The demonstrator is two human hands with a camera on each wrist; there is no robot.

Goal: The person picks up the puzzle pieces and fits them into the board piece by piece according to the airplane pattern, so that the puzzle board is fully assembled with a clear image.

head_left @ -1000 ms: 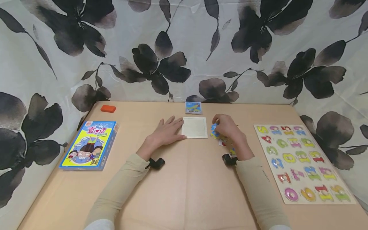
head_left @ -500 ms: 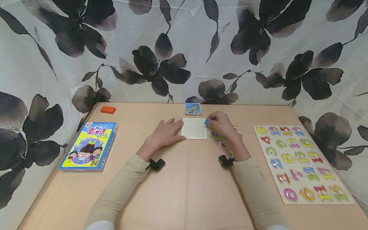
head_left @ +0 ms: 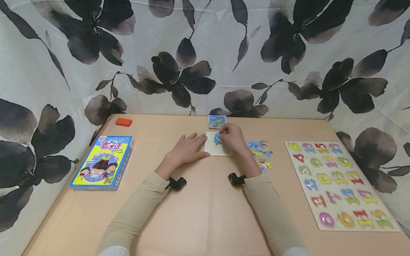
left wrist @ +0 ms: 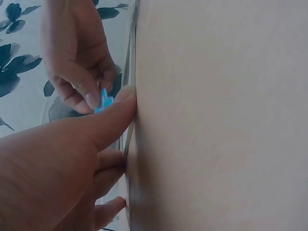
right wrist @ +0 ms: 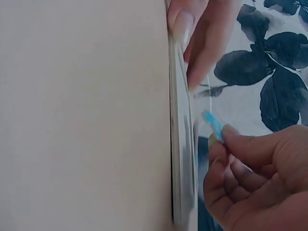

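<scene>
One blue piece point(head_left: 217, 138) was pinched over the tray point(head_left: 217, 150) by the right hand point(head_left: 233, 137); misplacement was risked by any tray nudge from the outstretched left hand point(head_left: 188, 149).

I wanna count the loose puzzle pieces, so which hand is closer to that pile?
Right. The right hand is just left of the loose puzzle pieces, over the white puzzle tray; the left hand is farther, at the tray's left edge.

Play table point(head_left: 201, 202) before floral cloth point(head_left: 221, 81): puzzle pieces point(head_left: 262, 151), picture board point(head_left: 341, 185); room type unclear
</scene>
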